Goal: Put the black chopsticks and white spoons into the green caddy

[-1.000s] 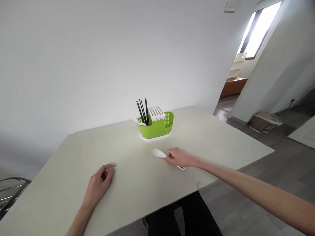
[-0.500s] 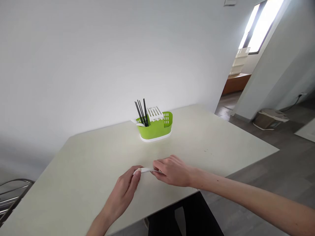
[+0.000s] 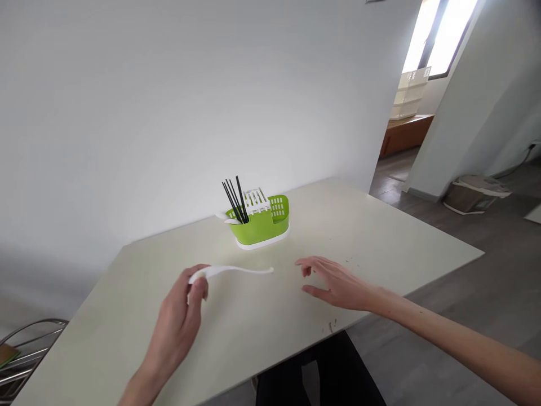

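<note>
Between the thumb and fingers of my left hand [image 3: 180, 316] is a white spoon [image 3: 230, 269], gripped at its bowl end. Its thin handle points right, above the table. My right hand [image 3: 327, 282] is apart from the spoon, to the right of the handle's tip, with its fingers spread and nothing in them. Farther back stands a green utensil holder [image 3: 262, 228] on a white base. Several black chopsticks [image 3: 234, 200] lean in its left compartment, and white spoons [image 3: 232, 221] stick out over its left rim. A white slotted rack [image 3: 256, 201] sits over its middle.
The pale table [image 3: 380, 225] reaches back to a grey-white wall [image 3: 169, 113]. Some dark marks lie near its front edge. A metal chair or rack [image 3: 31, 358] stands at the lower left. On the floor at the right is a brown bin [image 3: 475, 194].
My right hand has let go of the spoon's handle and moved right, its fingers opening. My left hand has moved left and slightly up with the spoon. The view has shifted a little.
</note>
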Tool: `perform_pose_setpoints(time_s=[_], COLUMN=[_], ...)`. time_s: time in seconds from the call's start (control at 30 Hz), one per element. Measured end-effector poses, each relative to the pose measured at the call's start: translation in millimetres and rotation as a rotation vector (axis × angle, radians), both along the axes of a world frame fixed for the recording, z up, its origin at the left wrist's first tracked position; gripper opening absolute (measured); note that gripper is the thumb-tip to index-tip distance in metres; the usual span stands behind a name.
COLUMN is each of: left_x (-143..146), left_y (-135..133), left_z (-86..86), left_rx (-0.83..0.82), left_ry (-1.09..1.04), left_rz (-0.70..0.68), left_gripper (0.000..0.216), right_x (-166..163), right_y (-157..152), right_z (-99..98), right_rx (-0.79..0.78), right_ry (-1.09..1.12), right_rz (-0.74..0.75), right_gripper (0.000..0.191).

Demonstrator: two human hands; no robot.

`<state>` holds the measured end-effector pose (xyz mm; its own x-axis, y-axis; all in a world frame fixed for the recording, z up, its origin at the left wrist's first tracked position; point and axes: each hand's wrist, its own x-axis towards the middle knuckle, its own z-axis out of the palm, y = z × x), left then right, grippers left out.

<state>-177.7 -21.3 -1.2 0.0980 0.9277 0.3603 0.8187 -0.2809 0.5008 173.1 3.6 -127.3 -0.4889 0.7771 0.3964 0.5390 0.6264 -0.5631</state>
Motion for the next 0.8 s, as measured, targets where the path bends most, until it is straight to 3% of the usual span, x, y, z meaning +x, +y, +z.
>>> perform_pose_setpoints(time_s=[0.17, 0.3, 0.6, 0.8], left_x=[-6, 8, 53, 67], left_y=[26, 58, 135, 159], left_z=[30.4, 37.5, 11.2, -8.6], left_rx=[0.195, 0.313, 0.327, 0.219], left_ry=[0.084, 0.154, 0.42, 0.587], left_rz=[0.233, 0.246, 0.128, 0.122], left_gripper=[0.039, 0.035, 0.042, 0.044], right_x=[45, 56, 52, 52], right_y=[17, 28, 27, 27], right_z=[-43.0, -59.4, -56.5, -55.9], right_rx=[-0.041, -0.063, -0.029, 0.007], right_ry=[0.051, 0.132, 0.109, 0.091], right_rz=[-0.253, -0.431, -0.456, -0.459], right_gripper=[0.037, 0.036, 0.031, 0.03])
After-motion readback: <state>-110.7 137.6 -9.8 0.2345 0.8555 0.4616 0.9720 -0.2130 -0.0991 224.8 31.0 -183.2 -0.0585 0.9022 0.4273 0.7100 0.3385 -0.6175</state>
